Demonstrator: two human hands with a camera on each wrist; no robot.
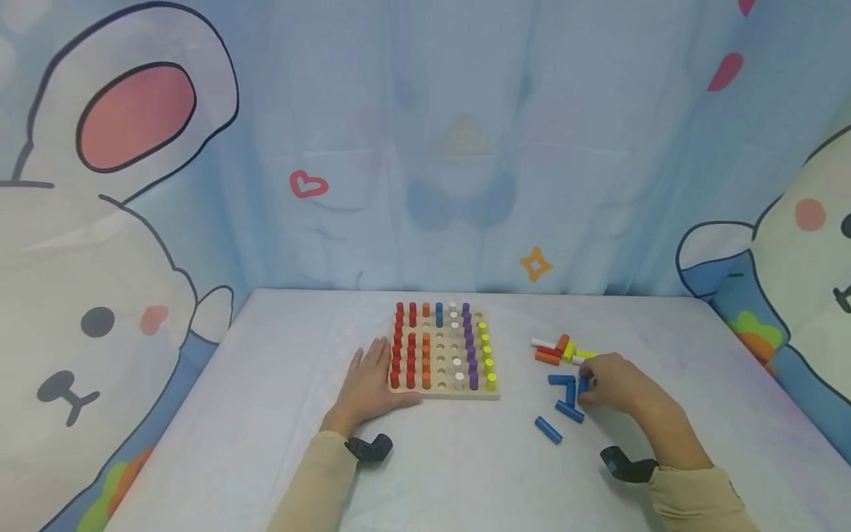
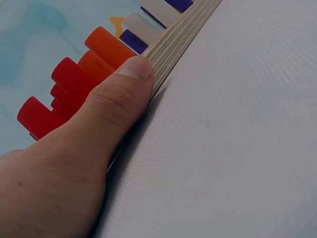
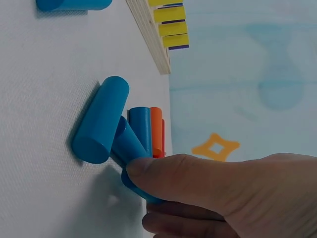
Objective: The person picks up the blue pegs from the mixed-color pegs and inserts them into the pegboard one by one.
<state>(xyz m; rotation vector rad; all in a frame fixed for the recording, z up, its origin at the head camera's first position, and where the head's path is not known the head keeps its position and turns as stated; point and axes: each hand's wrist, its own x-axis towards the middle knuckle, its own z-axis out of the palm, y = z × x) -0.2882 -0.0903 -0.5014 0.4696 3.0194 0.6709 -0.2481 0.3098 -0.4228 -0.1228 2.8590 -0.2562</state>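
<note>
A wooden pegboard [image 1: 459,395] stands in the middle of the table, carrying upright rows of red, orange, blue, white, purple and yellow pegs. Along its left side and front corner lies my left hand [image 1: 368,384], fingers extended and thumb [image 2: 119,94] against the front edge. To the right of the board, my right hand [image 1: 618,384] pinches a blue peg [image 3: 136,186] between thumb and fingers, low over the table. Several other blue pegs [image 3: 101,119] lie loose beside it. In the board's blue column, pegs [image 1: 439,314] stand only at the far end.
Behind the blue pegs, a small pile holds a white peg [image 1: 543,343], an orange peg [image 1: 547,357] and red and yellow ones. One blue peg [image 1: 548,429] lies nearer the front. A printed curtain [image 1: 452,148] hangs behind the white table [image 1: 266,355].
</note>
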